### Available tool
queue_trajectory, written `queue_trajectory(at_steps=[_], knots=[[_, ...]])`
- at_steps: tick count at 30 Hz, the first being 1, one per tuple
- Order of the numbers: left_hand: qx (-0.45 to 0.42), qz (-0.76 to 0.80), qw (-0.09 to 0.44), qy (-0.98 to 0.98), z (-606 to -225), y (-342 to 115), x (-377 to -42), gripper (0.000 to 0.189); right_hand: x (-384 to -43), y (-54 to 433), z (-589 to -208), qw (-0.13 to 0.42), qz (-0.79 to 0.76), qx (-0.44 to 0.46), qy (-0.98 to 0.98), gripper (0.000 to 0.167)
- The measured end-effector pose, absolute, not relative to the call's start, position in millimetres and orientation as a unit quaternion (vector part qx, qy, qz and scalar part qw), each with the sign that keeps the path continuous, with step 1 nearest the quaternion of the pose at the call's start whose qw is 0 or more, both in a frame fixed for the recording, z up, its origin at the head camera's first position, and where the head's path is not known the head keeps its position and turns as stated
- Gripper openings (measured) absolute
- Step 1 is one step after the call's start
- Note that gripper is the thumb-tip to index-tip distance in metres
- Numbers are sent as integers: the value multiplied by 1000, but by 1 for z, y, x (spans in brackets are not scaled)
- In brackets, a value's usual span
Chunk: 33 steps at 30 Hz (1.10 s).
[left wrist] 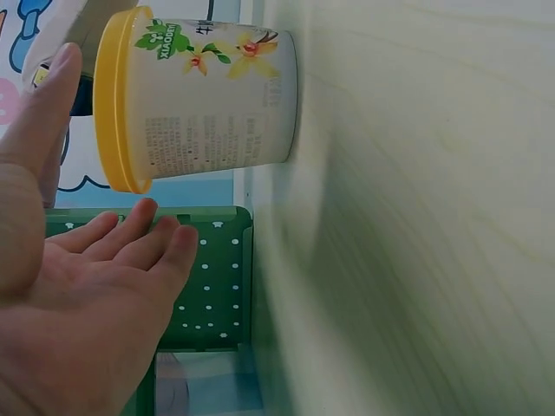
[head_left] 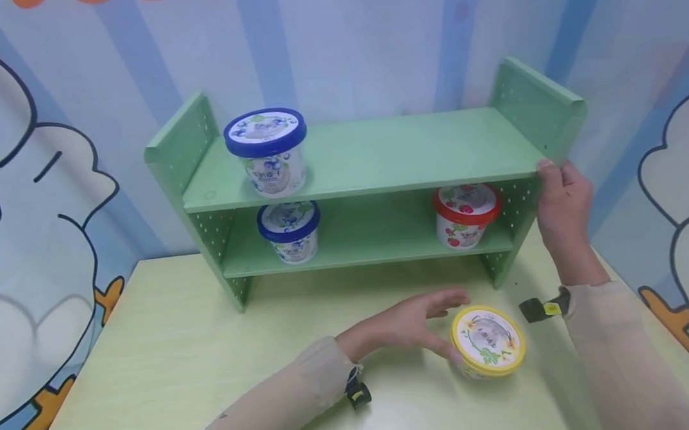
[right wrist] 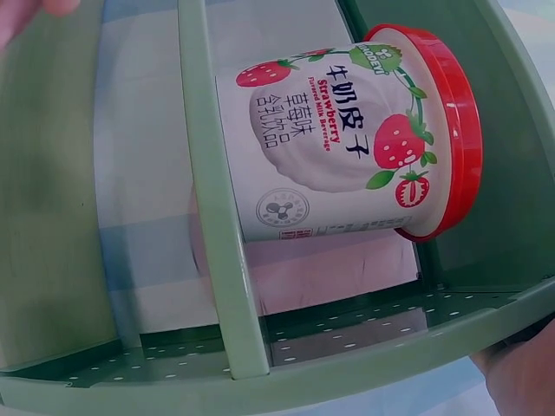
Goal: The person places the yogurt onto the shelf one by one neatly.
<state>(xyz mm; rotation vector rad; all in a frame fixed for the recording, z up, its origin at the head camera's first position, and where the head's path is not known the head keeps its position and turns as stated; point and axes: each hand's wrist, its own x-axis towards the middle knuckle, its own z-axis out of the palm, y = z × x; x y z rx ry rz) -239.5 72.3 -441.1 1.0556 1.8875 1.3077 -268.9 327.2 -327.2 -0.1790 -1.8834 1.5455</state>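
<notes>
A tub with a yellow lid (head_left: 488, 340) stands upright on the table, its flower print facing the left wrist view. Beside it my left hand (head_left: 404, 328) reaches from the left with thumb and fingers spread apart; whether the thumb touches the tub I cannot tell. The right hand (head_left: 565, 212) grips the right side panel of a green two-tier shelf (head_left: 399, 148), near the front end of the upper board. Just left of that hand, on the lower board, sits a red-lidded strawberry tub (right wrist: 329, 139).
One blue-lidded tub (head_left: 267, 154) stands at the left of the upper board, and another blue-lidded tub (head_left: 290, 233) sits below it on the lower board. The shelf stands on a pale wooden table (head_left: 171, 351) against a striped backdrop (head_left: 360, 47).
</notes>
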Motion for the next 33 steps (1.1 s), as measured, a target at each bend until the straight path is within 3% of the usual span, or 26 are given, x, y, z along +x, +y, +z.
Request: queue_trajectory(at_steps=[33], knots=[[403,472,327,713,-457,86,-235,101,-269,327,-326,332,598,-85,-725,21]])
